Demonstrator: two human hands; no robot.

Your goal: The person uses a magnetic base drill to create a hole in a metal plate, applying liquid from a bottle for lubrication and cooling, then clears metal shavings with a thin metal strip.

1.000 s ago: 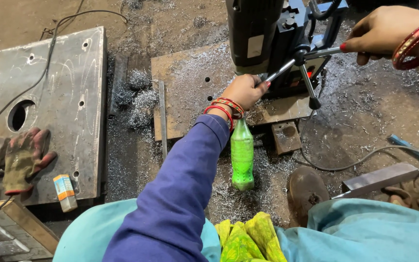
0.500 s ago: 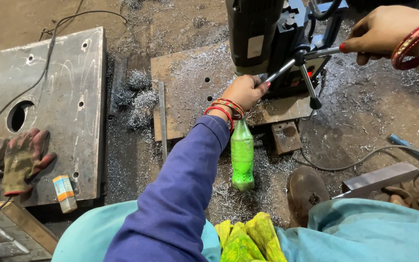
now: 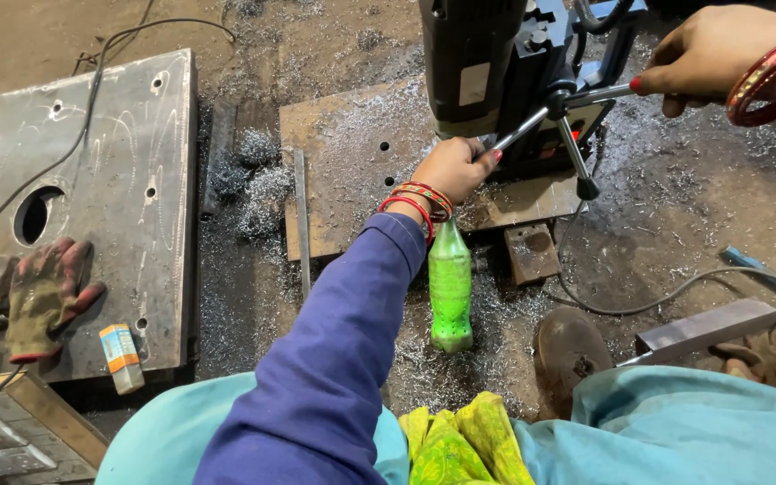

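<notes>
Gripping the feed handle [image 3: 586, 99] of the magnetic drill [image 3: 505, 72], my right hand [image 3: 711, 54] is closed around its red-tipped end, just right of the drill body. That spoke's long axis runs nearly level, pointing right and slightly up from the hub; a second spoke points down to a black knob, a third points down-left.

My left hand [image 3: 455, 166] sits at the drill's lower front, fingers curled loosely near the tip of the down-left spoke; I cannot tell whether they hold anything. The left forearm, in a blue sleeve with red bangles at the wrist, reaches straight up from the bottom of the view.

The drill stands on a rusty steel plate [image 3: 352, 171] strewn with swarf. A green plastic bottle [image 3: 451, 287] lies just below the drill, neck toward it. Well left of the drill: a large grey plate [image 3: 110, 189] carrying a worn glove [image 3: 42, 296].

Against half a second earlier: handle angle, both hands and bottle unchanged.
</notes>
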